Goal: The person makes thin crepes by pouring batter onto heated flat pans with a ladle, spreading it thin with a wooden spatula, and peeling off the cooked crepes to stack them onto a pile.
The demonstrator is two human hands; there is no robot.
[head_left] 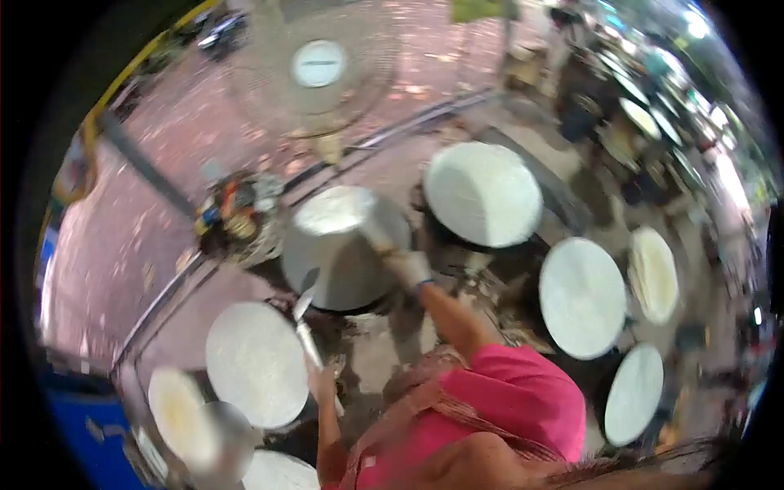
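My right hand (410, 269) is closed around the handle of a flat scraper (374, 232), held over a round dark griddle (347, 273). White batter (333, 209) lies on the griddle's far part. Nearer my body on the left, my left hand (324, 378) grips the long pale handle of a ladle (307, 331), whose metal head is at the griddle's near left edge. Both hands are somewhat blurred. A large white round sheet (256, 365) lies left of my left hand, and another white round (483, 194) is beyond my right hand.
A fan (319, 64) stands beyond the griddle. Cluttered items (238, 214) sit at its left. More white rounds (582, 298) stand on the right, with a folded stack (654, 276) beside them. A pale round (180, 412) is at lower left, near a blurred shape. A blue surface (90, 433) borders the left.
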